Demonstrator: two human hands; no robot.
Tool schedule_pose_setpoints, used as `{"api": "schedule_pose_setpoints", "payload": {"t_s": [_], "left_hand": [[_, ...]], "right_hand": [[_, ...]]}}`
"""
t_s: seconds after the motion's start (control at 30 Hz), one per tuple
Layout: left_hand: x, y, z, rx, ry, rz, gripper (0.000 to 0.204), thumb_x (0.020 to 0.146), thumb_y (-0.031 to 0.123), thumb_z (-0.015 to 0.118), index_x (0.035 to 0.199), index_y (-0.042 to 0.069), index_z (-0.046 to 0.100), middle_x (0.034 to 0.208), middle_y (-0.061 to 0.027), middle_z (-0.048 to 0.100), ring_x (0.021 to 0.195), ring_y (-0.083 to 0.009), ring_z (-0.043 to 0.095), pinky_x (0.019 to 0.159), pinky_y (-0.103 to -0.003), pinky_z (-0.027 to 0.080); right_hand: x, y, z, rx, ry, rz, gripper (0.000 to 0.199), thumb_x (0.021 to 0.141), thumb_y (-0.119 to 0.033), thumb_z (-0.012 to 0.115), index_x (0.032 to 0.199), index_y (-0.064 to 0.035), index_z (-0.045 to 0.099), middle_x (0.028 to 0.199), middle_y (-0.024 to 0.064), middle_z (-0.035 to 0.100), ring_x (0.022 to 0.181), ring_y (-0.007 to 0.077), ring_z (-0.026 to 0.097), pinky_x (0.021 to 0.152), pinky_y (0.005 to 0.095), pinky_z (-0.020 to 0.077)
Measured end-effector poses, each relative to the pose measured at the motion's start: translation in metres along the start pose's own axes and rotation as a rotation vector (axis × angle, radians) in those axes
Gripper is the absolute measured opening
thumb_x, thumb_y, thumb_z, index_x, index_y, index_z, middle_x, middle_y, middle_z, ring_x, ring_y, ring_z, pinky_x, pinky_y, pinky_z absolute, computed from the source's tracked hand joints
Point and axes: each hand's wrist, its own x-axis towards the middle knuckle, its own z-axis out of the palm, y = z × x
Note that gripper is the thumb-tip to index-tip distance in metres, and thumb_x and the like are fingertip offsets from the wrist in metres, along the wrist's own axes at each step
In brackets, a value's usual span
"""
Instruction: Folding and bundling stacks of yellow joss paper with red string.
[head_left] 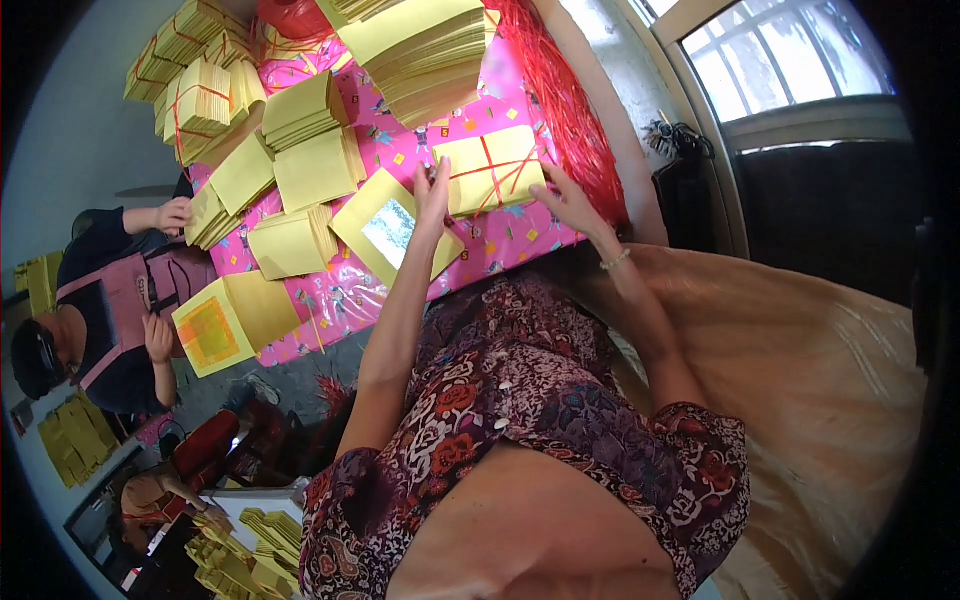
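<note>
A bundle of yellow paper sheets (510,188), tied crosswise with red plastic string, lies on the pink patterned tablecloth (385,146) in front of me. At its left end is my left hand (432,196), fingers pointing away from me along that side. My right hand (570,203) grips the opposite end near the front corner, so the bundle sits between both hands. Just left of my left wrist lies a yellow sheet with a silvery square (388,228). Beyond the bundle stands a tall stack of yellow paper (425,62).
Red plastic strands (560,95) run along the table's right edge. Folded yellow stacks (315,165) fill the left side, with tied bundles (198,100) at the far left. A co-worker in a pink apron (128,290) touches papers at the left edge. Tan sheeting (780,390) lies at my right.
</note>
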Motion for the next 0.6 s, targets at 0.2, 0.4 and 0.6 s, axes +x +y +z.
{"api": "schedule_pose_setpoints", "payload": {"t_s": [0.2, 0.4, 0.6], "left_hand": [[-0.027, 0.012, 0.015, 0.13, -0.037, 0.12, 0.059, 0.097, 0.033, 0.045, 0.144, 0.007, 0.023, 0.128, -0.0167, 0.049, 0.116, -0.0249, 0.048, 0.096, -0.038, 0.039], [-0.033, 0.013, 0.012, 0.1, -0.016, 0.11, 0.055, 0.098, 0.03, 0.043, 0.143, 0.005, 0.024, 0.125, -0.0174, 0.05, 0.113, -0.0234, 0.05, 0.094, -0.037, 0.04], [-0.025, 0.016, 0.004, 0.026, -0.015, 0.071, 0.054, 0.098, 0.028, 0.043, 0.143, 0.005, 0.024, 0.127, -0.015, 0.049, 0.113, -0.0206, 0.049, 0.095, -0.034, 0.04]], "right_hand": [[-0.012, -0.016, 0.017, -0.116, 0.069, -0.009, 0.053, 0.091, -0.013, 0.056, 0.138, -0.0002, 0.035, 0.122, 0.0179, 0.052, 0.113, 0.023, 0.051, 0.092, 0.0336, 0.0449], [-0.008, -0.013, 0.026, -0.197, 0.139, -0.031, 0.048, 0.09, -0.016, 0.059, 0.133, 0.0004, 0.043, 0.11, 0.0176, 0.057, 0.103, 0.0227, 0.057, 0.086, 0.0345, 0.0468], [0.004, -0.02, 0.029, -0.078, 0.17, 0.082, 0.044, 0.089, -0.016, 0.061, 0.128, -0.0016, 0.049, 0.104, 0.0169, 0.061, 0.094, 0.0232, 0.062, 0.082, 0.0342, 0.0488]]}}
